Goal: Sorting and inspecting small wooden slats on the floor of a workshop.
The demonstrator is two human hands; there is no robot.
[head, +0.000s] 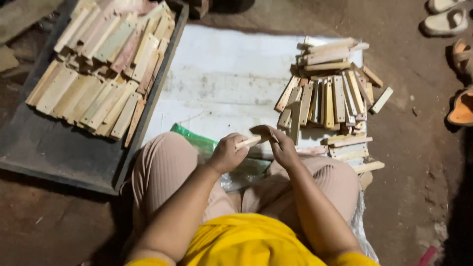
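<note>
I sit on the ground with my knees drawn up. My left hand [227,152] is closed around one end of a small pale wooden strip [249,143]. The other end of that strip is pinched by my right hand [280,144], together with what looks like a piece of brown abrasive paper, though I cannot tell for sure. Just beyond my right hand lies a loose heap of similar wooden strips [330,96] on a white sheet [221,83].
A dark flat tray [54,152] at the left carries rows of laid-out wooden strips [106,69]. A green plastic bag [199,140] lies under my knees. Sandals [448,19] and an orange shoe [463,108] sit on the dirt floor at the right.
</note>
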